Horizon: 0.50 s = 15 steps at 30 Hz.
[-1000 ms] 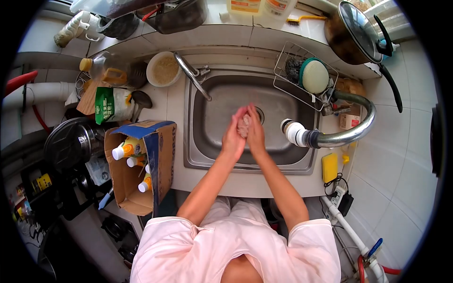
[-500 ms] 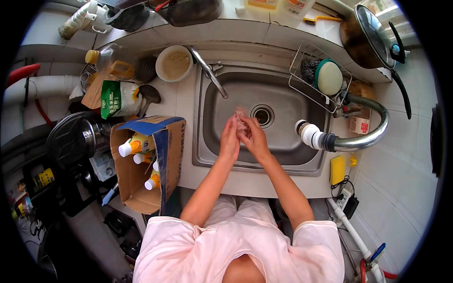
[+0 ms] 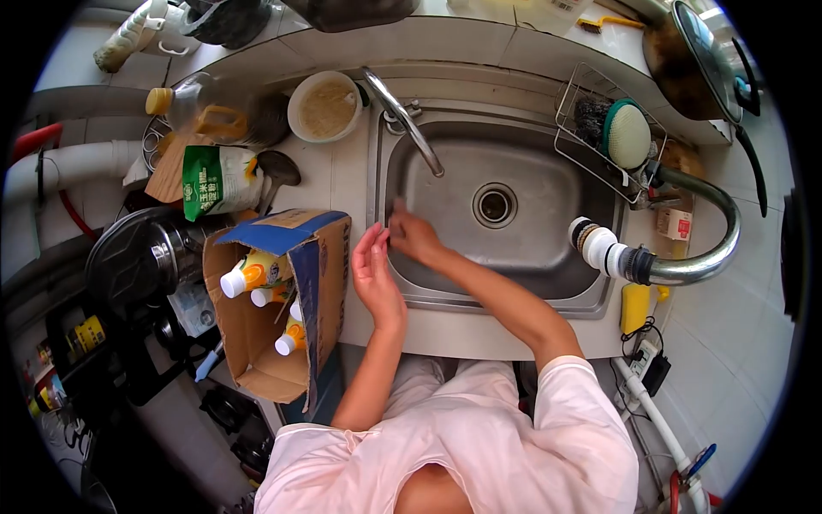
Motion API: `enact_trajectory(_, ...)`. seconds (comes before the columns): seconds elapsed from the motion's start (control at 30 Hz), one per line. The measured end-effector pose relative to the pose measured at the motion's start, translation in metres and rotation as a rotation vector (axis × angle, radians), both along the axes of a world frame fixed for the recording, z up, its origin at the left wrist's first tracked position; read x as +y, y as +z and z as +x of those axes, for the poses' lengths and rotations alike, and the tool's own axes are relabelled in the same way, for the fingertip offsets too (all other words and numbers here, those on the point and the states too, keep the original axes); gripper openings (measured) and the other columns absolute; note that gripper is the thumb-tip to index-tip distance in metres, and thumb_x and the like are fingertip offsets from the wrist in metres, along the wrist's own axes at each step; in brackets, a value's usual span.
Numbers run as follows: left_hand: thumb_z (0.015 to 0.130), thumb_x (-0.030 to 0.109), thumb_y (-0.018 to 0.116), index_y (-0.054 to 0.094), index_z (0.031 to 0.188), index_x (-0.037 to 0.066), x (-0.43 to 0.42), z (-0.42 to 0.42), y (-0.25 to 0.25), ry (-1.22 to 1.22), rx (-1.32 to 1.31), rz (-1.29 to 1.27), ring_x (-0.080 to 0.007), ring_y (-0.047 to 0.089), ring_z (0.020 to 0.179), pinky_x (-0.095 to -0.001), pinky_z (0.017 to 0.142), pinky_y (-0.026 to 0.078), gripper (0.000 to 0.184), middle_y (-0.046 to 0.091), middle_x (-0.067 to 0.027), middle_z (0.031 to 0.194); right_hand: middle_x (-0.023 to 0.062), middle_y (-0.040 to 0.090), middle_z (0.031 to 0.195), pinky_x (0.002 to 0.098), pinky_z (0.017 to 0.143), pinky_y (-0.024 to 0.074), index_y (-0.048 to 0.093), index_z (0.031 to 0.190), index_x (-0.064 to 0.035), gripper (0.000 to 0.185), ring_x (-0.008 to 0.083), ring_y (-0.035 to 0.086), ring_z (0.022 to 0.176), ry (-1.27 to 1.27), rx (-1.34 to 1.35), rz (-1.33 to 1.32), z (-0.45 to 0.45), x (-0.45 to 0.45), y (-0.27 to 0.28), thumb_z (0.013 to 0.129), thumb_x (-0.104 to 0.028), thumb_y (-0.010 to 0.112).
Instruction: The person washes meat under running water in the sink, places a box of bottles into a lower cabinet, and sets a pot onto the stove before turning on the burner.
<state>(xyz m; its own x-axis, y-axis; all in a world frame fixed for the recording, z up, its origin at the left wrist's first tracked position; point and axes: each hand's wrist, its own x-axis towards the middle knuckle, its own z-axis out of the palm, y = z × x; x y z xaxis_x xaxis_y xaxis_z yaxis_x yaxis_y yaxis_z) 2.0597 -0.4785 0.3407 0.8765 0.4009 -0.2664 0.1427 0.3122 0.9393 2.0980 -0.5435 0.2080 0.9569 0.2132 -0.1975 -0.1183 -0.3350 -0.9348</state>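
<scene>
My left hand (image 3: 377, 274) is raised at the left rim of the steel sink (image 3: 531, 295), its fingers stretched out and nothing visible in it. My right hand (image 3: 418, 238) reaches across the sink's left part, close beside the left fingertips. Motion smears its fingers, so whether they hold anything is unclear. The curved chrome faucet (image 3: 407, 124) arches over the basin just beyond my hands, with no water visibly running. The round drain (image 3: 495, 206) lies to the right of my right hand.
Left of the sink stands an open cardboard box (image 3: 321, 317) with several white-capped bottles. Behind it are a white tub (image 3: 300, 111) and a green-and-white bag (image 3: 227, 180). A wire rack (image 3: 569, 137) with a scrubber (image 3: 629, 137) and a thick chrome pipe (image 3: 723, 231) sit at the right.
Both hands, earlier together over the basin with a blurred pinkish shape between them, have moved left and come apart. That shape no longer shows. The view has shifted slightly.
</scene>
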Motion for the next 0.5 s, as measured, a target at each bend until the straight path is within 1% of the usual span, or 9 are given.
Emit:
enact_trajectory(0.1,0.092,0.012,0.044,0.046,0.114,-0.001,-0.003,0.004,-0.004,-0.015,0.002,-0.005,-0.0223,0.049,0.11,-0.0332,0.099,0.036,0.026,0.05,-0.0144,0.12,0.0138,0.061,0.083,0.0355,0.065,0.0468,0.052,0.09,-0.0011,0.03,0.0267,0.06,0.073,0.102,0.152,-0.01,0.0,-0.004,-0.008,0.066,-0.014,0.066)
enact_trajectory(0.17,0.092,0.011,0.044,0.047,0.114,-0.001,-0.006,0.006,-0.006,0.005,0.002,0.003,-0.0223,0.05,0.11,-0.0336,0.099,0.036,0.025,0.05,-0.0144,0.119,0.0105,0.061,0.08,0.0339,0.062,0.0475,0.053,0.084,-0.0012,0.023,0.0215,0.06,0.068,-0.242,0.172,0.43,0.039,0.003,-0.065,0.069,-0.013,0.066)
enact_trajectory(0.2,0.092,0.011,0.044,0.047,0.113,-0.001,-0.007,0.008,-0.006,0.015,-0.001,0.008,-0.0223,0.05,0.109,-0.0338,0.099,0.036,0.024,0.05,-0.0143,0.119,0.0083,0.06,0.077,0.0335,0.06,0.0476,0.052,0.083,-0.0023,0.02,0.0196,0.06,0.066,-0.356,0.166,0.43,0.079,-0.008,-0.071,0.073,-0.014,0.064)
enact_trajectory(0.23,0.092,0.011,0.044,0.047,0.113,-0.001,-0.007,0.009,-0.006,0.021,-0.004,0.013,-0.0223,0.05,0.109,-0.0339,0.099,0.036,0.024,0.05,-0.0143,0.119,0.0062,0.06,0.074,0.0331,0.058,0.0477,0.051,0.083,-0.0035,0.018,0.0178,0.059,0.063,-0.47,0.157,0.43,0.113,-0.019,-0.066,0.076,-0.015,0.063)
enact_trajectory(0.3,0.092,0.01,0.044,0.047,0.113,-0.001,-0.003,0.01,-0.003,0.034,-0.003,0.026,-0.0225,0.051,0.108,-0.0341,0.099,0.036,0.024,0.05,-0.0142,0.118,0.0036,0.056,0.07,0.0318,0.053,0.0461,0.052,0.082,-0.0066,0.02,0.0158,0.057,0.059,-0.841,0.26,0.484,0.14,-0.024,-0.021,0.084,-0.026,0.056)
enact_trajectory(0.4,0.092,0.01,0.043,0.047,0.113,-0.001,0.001,0.013,-0.005,0.056,-0.009,0.033,-0.0224,0.051,0.107,-0.0343,0.099,0.036,0.024,0.051,-0.0141,0.118,0.0027,0.053,0.068,0.0285,0.046,0.0413,0.051,0.08,-0.0085,0.031,0.0144,0.052,0.054,-0.691,-0.072,0.205,0.117,0.006,-0.061,0.088,-0.038,0.049)
enact_trajectory(0.47,0.092,0.01,0.043,0.047,0.113,-0.001,0.001,0.014,-0.007,0.043,-0.024,0.034,-0.0225,0.051,0.107,-0.0343,0.099,0.036,0.024,0.051,-0.0142,0.117,0.0012,0.051,0.065,0.0259,0.043,0.0343,0.05,0.077,-0.0105,0.038,0.0136,0.045,0.05,-0.601,0.083,0.75,0.083,0.019,-0.068,0.089,-0.046,0.043)
enact_trajectory(0.5,0.092,0.009,0.043,0.047,0.113,-0.001,-0.002,0.014,-0.009,0.037,-0.031,0.029,-0.0225,0.051,0.107,-0.0343,0.099,0.036,0.024,0.051,-0.0143,0.117,0.0015,0.052,0.064,0.0268,0.044,0.035,0.051,0.076,-0.0101,0.038,0.014,0.045,0.051,-0.46,0.247,0.696,0.06,0.012,-0.064,0.089,-0.046,0.044)
